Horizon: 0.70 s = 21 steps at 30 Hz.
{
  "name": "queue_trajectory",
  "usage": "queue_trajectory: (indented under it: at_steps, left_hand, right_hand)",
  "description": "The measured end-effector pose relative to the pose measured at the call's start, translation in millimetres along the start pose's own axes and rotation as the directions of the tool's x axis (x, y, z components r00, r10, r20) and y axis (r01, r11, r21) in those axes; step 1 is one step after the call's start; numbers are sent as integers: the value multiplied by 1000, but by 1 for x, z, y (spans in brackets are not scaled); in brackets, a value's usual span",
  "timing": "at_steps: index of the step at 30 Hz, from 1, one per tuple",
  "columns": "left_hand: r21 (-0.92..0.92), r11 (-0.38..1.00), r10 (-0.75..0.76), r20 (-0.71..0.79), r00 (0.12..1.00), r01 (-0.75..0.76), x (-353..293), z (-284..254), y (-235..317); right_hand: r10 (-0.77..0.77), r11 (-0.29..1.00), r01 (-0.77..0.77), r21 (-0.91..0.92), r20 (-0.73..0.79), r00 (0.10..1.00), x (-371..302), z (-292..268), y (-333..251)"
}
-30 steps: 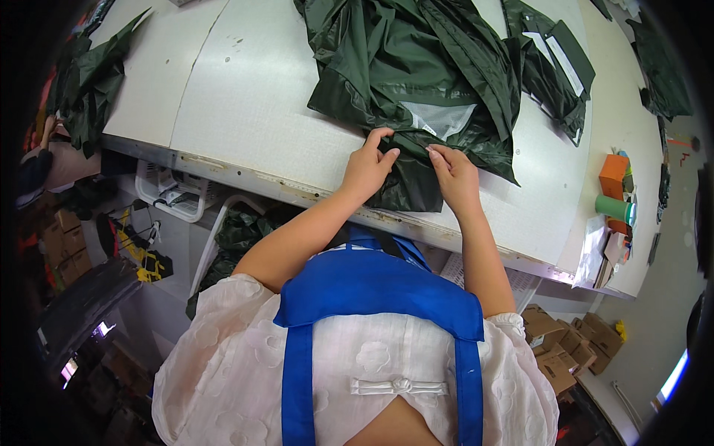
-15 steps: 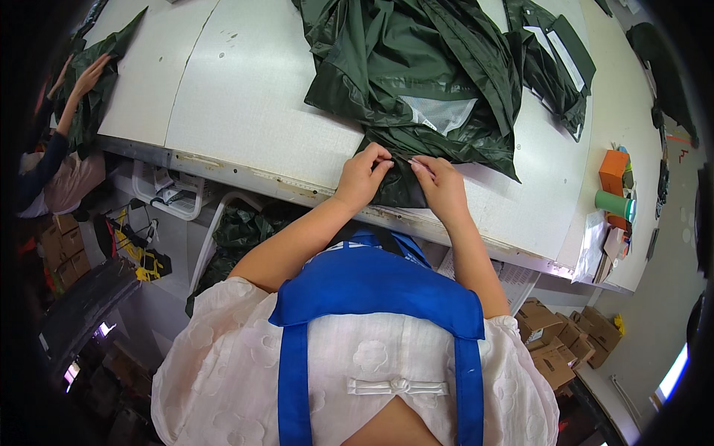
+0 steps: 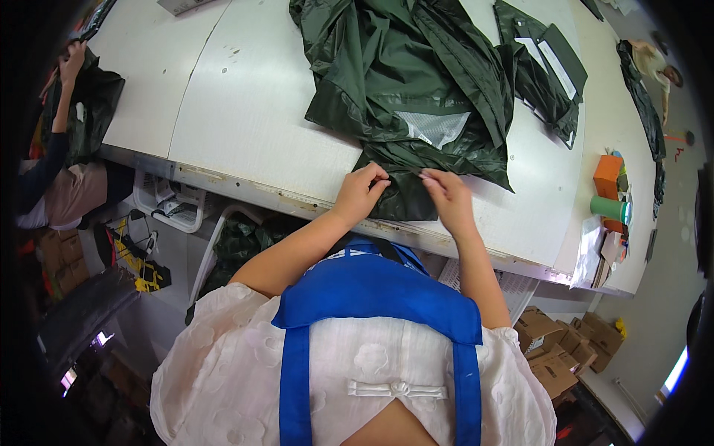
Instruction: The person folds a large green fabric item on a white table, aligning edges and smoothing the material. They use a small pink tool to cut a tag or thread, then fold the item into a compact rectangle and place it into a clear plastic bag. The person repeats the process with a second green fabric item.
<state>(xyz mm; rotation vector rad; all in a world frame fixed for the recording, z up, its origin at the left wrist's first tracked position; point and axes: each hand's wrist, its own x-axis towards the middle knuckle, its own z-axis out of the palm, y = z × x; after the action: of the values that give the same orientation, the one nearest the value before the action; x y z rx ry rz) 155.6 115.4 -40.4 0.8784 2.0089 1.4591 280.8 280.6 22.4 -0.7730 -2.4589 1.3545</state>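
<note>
A dark green jacket (image 3: 416, 89) lies spread over the table's near edge, with a white mesh patch showing near its lower middle. My left hand (image 3: 360, 195) pinches the black-green cloth at the jacket's near end, thumb against fingertips. Just to the right, my right hand (image 3: 451, 199) is closed in a pinch over the same flap. Its fingertips sit slightly apart from the left ones, and whatever they hold is too small to name. The flap hangs down toward the table edge between my two hands.
A second dark green garment (image 3: 549, 78) with white strips lies at the far right. An orange box (image 3: 608, 177) and a green cylinder (image 3: 608, 209) stand by the right edge. White bins hang below the table (image 3: 223, 126). A co-worker's arm (image 3: 65, 97) handles dark cloth at left.
My right hand has moved slightly right and down, widening the gap from my left hand. The co-worker at left has raised a hand, and another person shows at far right.
</note>
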Motion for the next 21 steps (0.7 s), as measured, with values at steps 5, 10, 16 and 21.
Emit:
queue_trajectory:
  at_steps: [5, 10, 16, 21]
  left_hand:
    - [-43, 998, 43, -20, 999, -44, -1, 1, -3]
    - [-16, 995, 97, -31, 995, -98, -2, -1, -1]
    - [-6, 997, 76, -22, 997, -76, -5, -2, 0]
    - [3, 997, 82, -4, 997, -82, -7, -2, -1]
  right_hand:
    - [62, 985, -44, -169, 106, 992, 7, 15, -23]
    - [57, 969, -37, -243, 77, 995, 3, 20, -22]
    - [18, 987, -15, -162, 16, 1000, -2, 21, -20]
    - [84, 996, -78, 41, -178, 980, -17, -10, 4]
